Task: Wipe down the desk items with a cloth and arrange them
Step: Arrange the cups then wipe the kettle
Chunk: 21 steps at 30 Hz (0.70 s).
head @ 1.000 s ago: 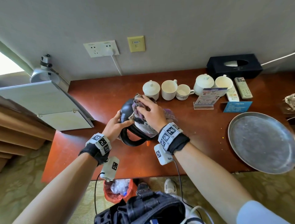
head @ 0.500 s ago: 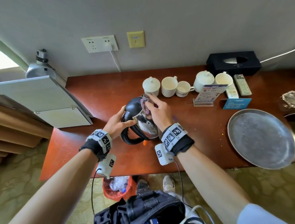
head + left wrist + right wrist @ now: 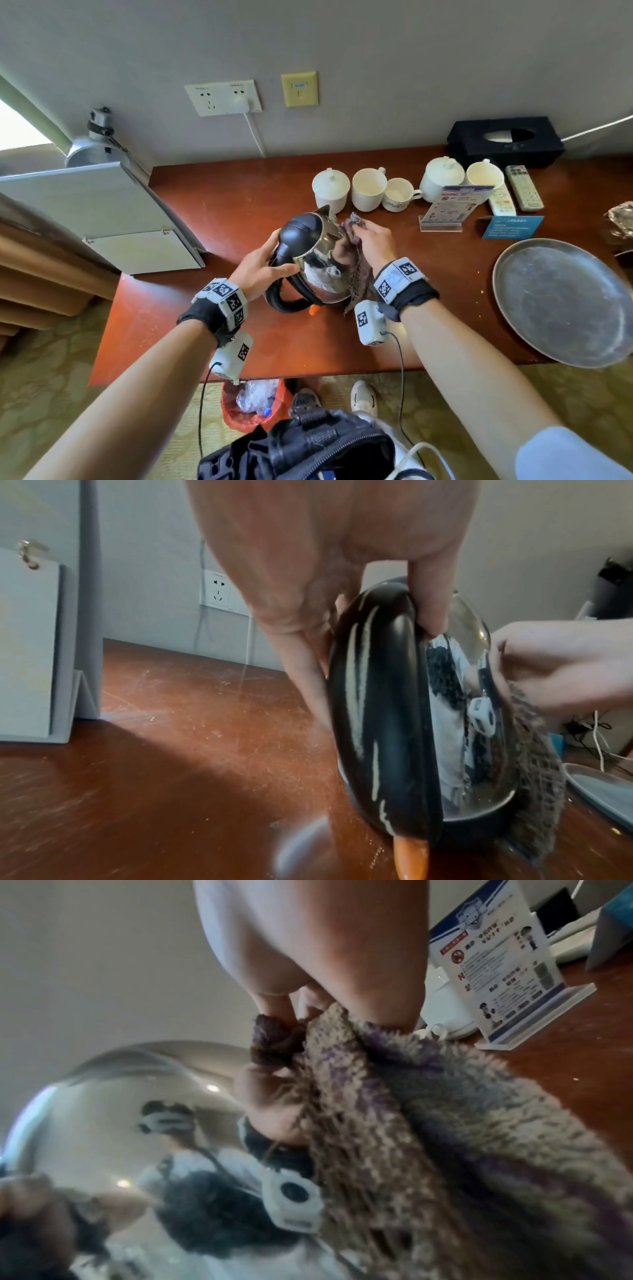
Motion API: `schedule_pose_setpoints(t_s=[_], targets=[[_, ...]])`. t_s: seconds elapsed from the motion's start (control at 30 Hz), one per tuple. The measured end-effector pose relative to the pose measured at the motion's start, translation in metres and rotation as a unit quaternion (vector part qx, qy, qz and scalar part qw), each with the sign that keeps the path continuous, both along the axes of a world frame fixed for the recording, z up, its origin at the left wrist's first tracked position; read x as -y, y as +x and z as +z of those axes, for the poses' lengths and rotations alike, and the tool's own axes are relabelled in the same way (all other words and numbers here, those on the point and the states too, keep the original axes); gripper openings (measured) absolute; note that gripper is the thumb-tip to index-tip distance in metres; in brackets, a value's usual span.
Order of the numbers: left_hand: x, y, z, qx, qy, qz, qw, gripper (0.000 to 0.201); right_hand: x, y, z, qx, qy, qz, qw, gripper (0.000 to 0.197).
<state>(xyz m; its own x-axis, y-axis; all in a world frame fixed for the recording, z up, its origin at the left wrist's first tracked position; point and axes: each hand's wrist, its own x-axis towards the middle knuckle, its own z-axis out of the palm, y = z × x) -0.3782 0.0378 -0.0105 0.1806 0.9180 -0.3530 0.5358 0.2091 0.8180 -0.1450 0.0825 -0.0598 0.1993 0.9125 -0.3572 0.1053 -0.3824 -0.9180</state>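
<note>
Currently the kettle [image 3: 317, 260], at desk [image 3: 219, 205] centre, is steadied by the left hand [image 3: 262, 263] wrapped round its black top & handle. A cloth [image 3: 359, 270] is bunched in the right hand [image 3: 373, 240] & pressed at its 3 o'clock side. Cups [image 3: 368, 188] at 12 o'clock, tray [image 3: 561, 301] at 3 are judged not yet wiped; arranging still left.

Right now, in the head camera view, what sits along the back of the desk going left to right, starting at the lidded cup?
Lidded cup → tall open cup → small handled cup → lidded pot → open cup → grey remote.
</note>
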Motion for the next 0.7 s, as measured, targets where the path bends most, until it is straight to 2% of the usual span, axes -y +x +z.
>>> schedule_pose_setpoints(t_s=[0.1,0.23,0.33,0.4,0.5,0.7], targets=[[-0.001,0.001,0.003,-0.020,0.004,-0.012,1.000,0.083,0.006,-0.009,0.018,0.000,0.041,0.027,0.999,0.026],[0.000,0.001,0.000,-0.022,0.013,0.013,1.000,0.077,0.024,-0.027,0.049,0.048,0.112,0.073,0.990,0.032],[0.000,-0.001,-0.005,-0.019,0.005,0.022,1.000,0.077,0.039,-0.035,0.047,0.081,0.167,0.107,0.977,0.035],[-0.001,-0.002,-0.004,-0.014,-0.004,0.020,1.000,0.079,0.045,-0.036,0.036,0.064,0.183,0.095,0.976,0.036],[-0.008,-0.001,0.001,-0.006,-0.018,0.015,1.000,0.082,0.039,-0.031,0.020,0.001,0.166,0.058,0.984,0.036],[-0.012,-0.006,0.000,-0.009,-0.030,-0.012,0.999,0.080,0.008,0.000,-0.031,-0.060,0.015,-0.037,0.997,0.032]])
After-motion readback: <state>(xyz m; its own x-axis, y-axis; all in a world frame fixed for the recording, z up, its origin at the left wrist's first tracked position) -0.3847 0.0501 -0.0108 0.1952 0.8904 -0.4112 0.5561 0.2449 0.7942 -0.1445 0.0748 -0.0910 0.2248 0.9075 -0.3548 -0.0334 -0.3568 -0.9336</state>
